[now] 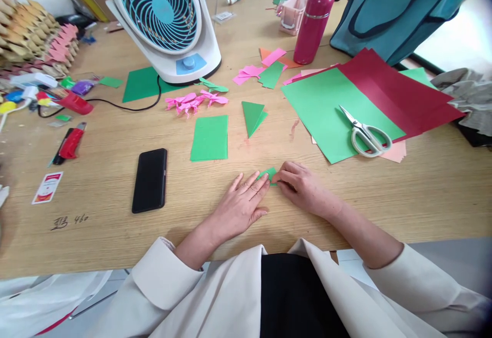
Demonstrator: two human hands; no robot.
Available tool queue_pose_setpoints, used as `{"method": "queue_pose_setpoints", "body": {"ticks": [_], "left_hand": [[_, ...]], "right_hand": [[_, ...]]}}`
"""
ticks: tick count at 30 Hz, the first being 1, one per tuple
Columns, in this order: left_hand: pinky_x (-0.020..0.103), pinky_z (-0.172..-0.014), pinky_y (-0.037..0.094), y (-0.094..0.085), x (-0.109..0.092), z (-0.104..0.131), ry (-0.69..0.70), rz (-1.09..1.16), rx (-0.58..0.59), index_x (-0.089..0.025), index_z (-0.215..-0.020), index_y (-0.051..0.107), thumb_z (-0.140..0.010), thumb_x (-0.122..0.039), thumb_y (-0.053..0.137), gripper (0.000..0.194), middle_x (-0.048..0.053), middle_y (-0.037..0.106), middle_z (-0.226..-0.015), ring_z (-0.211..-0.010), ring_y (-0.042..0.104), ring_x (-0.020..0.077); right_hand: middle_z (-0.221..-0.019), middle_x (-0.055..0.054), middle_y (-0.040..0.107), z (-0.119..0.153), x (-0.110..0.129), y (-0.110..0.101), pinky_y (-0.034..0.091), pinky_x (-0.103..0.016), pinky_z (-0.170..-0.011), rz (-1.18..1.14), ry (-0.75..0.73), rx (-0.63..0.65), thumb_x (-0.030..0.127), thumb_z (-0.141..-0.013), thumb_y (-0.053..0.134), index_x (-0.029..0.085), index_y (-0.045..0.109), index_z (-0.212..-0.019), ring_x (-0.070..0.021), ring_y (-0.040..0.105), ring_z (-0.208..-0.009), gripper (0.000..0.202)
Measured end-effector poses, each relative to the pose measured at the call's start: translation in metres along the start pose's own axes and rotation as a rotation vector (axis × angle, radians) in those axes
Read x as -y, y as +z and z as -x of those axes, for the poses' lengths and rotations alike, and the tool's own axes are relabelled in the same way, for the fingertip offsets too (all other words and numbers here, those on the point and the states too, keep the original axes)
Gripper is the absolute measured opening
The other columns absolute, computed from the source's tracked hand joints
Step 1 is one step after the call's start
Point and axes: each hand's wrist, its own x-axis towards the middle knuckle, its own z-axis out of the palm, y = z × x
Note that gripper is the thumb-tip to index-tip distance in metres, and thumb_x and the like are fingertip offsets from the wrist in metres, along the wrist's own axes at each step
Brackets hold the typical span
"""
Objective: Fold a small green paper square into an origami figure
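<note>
A small folded piece of green paper (271,172) lies on the table between my hands, partly hidden by fingers. My left hand (243,202) is flat, its outstretched fingertips pressing on the paper's left part. The fingers of my right hand (302,184) are pinched together at the paper's right edge. Beyond them lie a folded green paper triangle (252,117) and a stack of green paper rectangles (209,138). Several folded pink paper pieces (192,103) sit farther back.
Scissors (365,133) rest on large green sheets (326,107) beside red sheets (407,92) at right. A phone (149,180) lies at left. Behind stand a fan (165,20), a magenta flask (313,27) and a teal bag (392,10). A red cutter (72,142) lies far left.
</note>
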Motion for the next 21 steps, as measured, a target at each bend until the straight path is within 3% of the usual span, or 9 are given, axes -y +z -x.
{"method": "queue_pose_setpoints", "body": {"ticks": [12, 21], "left_hand": [[0.052, -0.122, 0.021, -0.003, -0.001, 0.002, -0.012, 0.0, 0.027, -0.02, -0.156, 0.027, -0.101, -0.047, 0.04, 0.062, 0.007, 0.024, -0.165, -0.154, 0.018, 0.0265], [0.053, -0.122, 0.019, -0.003, -0.004, 0.002, -0.03, 0.02, 0.019, -0.015, -0.156, 0.026, -0.101, -0.048, 0.041, 0.066, 0.012, 0.028, -0.163, -0.153, 0.021, 0.0276]], "right_hand": [[-0.106, -0.012, 0.058, 0.031, -0.001, -0.019, 0.05, -0.039, -0.084, 0.008, -0.111, 0.034, 0.011, -0.098, 0.043, 0.02, 0.06, -0.125, -0.023, 0.056, -0.096, 0.033], [-0.107, -0.012, 0.06, 0.031, 0.008, -0.011, 0.046, -0.042, -0.08, 0.382, -0.144, 0.124, 0.016, -0.096, 0.049, 0.023, 0.055, -0.139, -0.0255, 0.051, -0.088, 0.044]]}}
